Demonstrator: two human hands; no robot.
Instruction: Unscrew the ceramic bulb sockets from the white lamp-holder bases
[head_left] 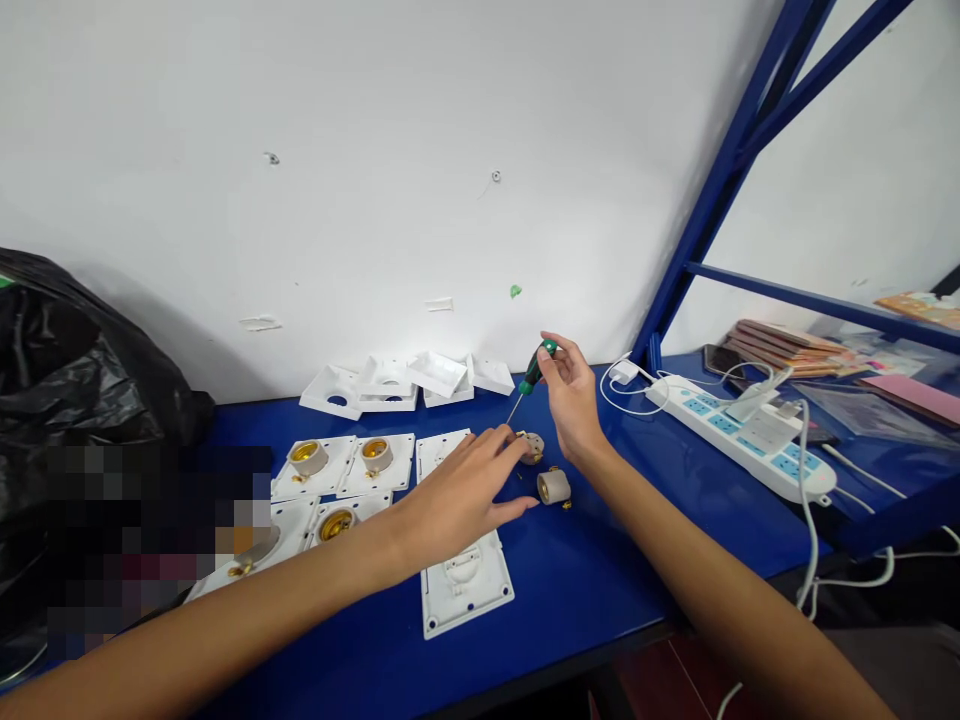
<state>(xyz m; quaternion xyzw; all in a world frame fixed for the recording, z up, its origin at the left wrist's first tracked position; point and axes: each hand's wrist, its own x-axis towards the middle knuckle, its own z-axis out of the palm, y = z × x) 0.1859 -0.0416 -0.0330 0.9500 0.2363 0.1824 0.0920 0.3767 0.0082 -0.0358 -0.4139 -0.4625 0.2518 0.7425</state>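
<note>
My right hand (574, 395) is wrapped round the green and black handle of a screwdriver (531, 376). Its shaft slants down to the left, and its tip is hidden at my left fingers. My left hand (476, 485) has its fingertips on a pale lamp socket (534, 447) lying on the blue table, with the thumb stretched apart. A second lamp socket (553, 487) lies on its side below, with small brass pieces by it. White square plates (469, 590) lie near and partly under my left hand.
Left, white plates carry lamp sockets with brass-coloured insides (375, 455). White box covers (439, 373) lean by the wall. A black plastic bag (75, 370) stands far left. Right are a power strip (739, 435) with white cables, a blue metal frame (720, 190) and stacked papers (784, 350).
</note>
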